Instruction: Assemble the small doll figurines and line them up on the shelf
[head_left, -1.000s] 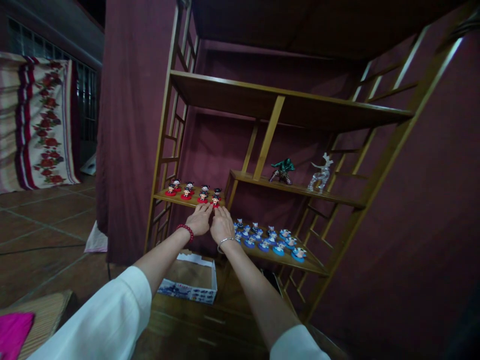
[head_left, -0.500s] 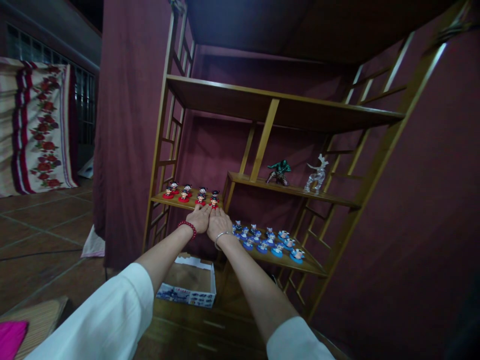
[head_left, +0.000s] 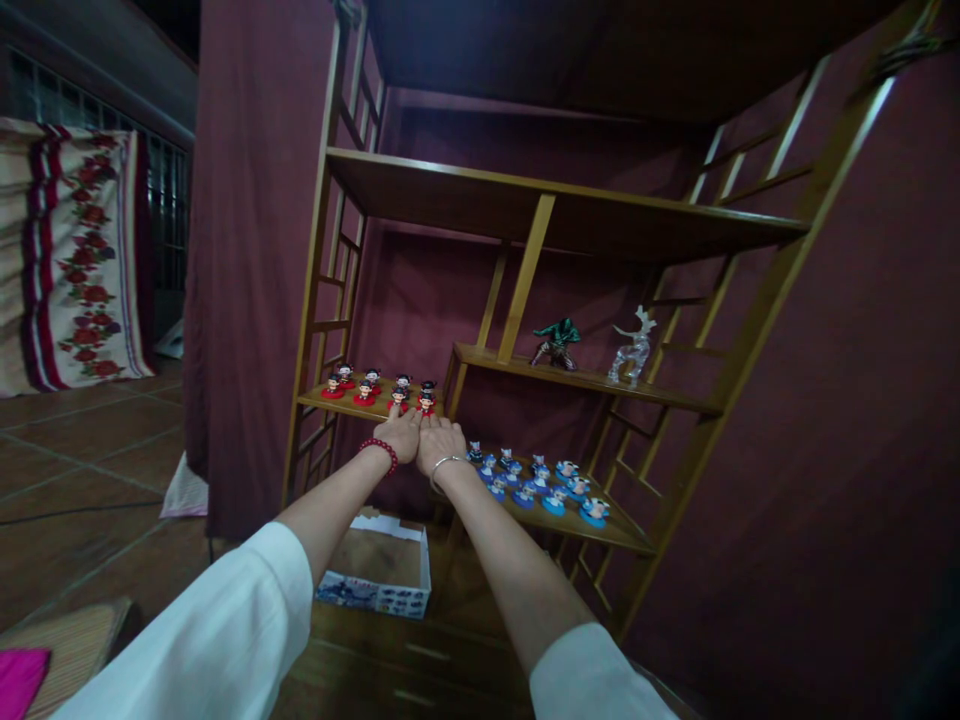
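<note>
My left hand [head_left: 399, 436] and my right hand [head_left: 441, 442] are side by side at the front edge of the left shelf [head_left: 318, 401]. Their fingertips come together low on the front right red-based figurine [head_left: 426, 401], which stands upright with its dark-haired head showing above them. My fingers partly hide its base. Just left of it, close to my left fingers, is another red-based figurine [head_left: 398, 399]. Several more like it, such as the front left figurine [head_left: 333, 386], stand in two rows on this shelf.
Blue-based figurines [head_left: 555, 500] stand in rows on the lower right shelf [head_left: 626, 533]. A dark green statuette [head_left: 556, 343] and a clear statuette [head_left: 631, 350] occupy the raised middle shelf. Below my arms lies an open cardboard box [head_left: 405, 600]. A wooden post [head_left: 527, 280] divides the unit.
Both hands stay at the same front right figurine, with only slight finger shifts. The view has moved a little; no figurine has visibly changed place.
</note>
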